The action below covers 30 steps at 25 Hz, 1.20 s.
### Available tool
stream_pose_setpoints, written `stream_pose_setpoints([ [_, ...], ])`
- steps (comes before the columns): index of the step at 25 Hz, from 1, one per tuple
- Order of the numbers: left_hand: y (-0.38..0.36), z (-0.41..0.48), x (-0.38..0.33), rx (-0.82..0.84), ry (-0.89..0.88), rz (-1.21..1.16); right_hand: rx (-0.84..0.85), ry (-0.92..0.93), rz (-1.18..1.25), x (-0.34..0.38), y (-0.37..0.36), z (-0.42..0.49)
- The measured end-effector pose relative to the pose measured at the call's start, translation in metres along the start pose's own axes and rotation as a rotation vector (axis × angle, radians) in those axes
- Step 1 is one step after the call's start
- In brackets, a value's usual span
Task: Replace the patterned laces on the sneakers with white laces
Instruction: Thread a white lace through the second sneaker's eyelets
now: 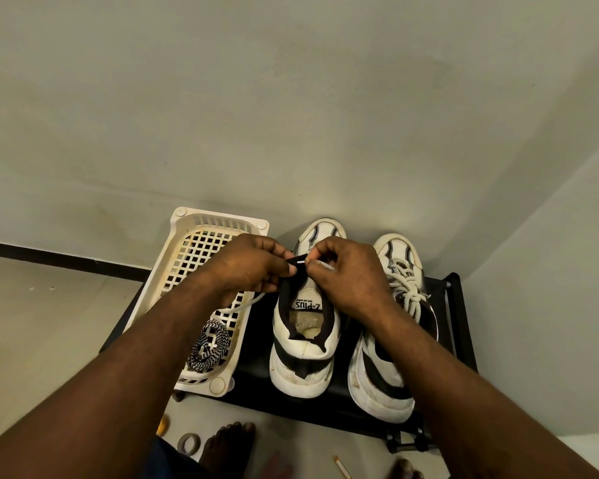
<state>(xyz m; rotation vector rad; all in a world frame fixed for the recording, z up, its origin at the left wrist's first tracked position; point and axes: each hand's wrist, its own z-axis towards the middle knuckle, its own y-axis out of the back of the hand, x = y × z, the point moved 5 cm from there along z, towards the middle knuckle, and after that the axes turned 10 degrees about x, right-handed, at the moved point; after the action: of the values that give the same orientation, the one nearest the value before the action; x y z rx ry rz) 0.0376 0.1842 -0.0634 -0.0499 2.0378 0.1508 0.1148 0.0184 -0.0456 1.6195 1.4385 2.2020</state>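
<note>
Partly hidden sneaker (pixel 305 344), left hand (pixel 253 267) pinching its edge (pixel 285 295), right hand (pixel 350 276) pinching lace tip (pixel 301 261)

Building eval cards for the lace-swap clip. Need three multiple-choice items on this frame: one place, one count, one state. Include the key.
1. Where do the patterned laces lie?
A) in the white basket
B) on the floor
C) inside a sneaker

2. How many sneakers stand on the black rack?
A) one
B) two
C) three

3. The sneaker farthest from the basket is:
A) laced in white
B) without laces
C) laced in patterned

Key:
1 A, they lie coiled at the basket's near end.
2 B, the near-basket sneaker plus the far one.
3 A, a white lace crosses its eyelets.
</note>
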Motion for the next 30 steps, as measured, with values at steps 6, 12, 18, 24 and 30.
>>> stream_pose_setpoints([
  [6,-0.002,-0.001,-0.002,0.009,-0.015,0.032,0.033,0.011,-0.006,-0.003,-0.002,0.002],
  [12,-0.004,-0.001,-0.002,0.043,-0.014,-0.05,-0.004,0.065,-0.058,-0.005,-0.009,0.005],
  [18,-0.011,0.001,-0.004,-0.172,-0.082,0.092,-0.013,0.081,-0.115,-0.003,-0.007,0.005],
  [24,-0.012,-0.015,-0.037,-0.29,-0.374,-0.15,0.054,0.018,-0.363,-0.007,-0.005,0.006],
  [30,0.003,-0.032,-0.043,-0.01,-0.239,-0.031,0.046,0.03,-0.379,-0.006,-0.006,0.007],
])
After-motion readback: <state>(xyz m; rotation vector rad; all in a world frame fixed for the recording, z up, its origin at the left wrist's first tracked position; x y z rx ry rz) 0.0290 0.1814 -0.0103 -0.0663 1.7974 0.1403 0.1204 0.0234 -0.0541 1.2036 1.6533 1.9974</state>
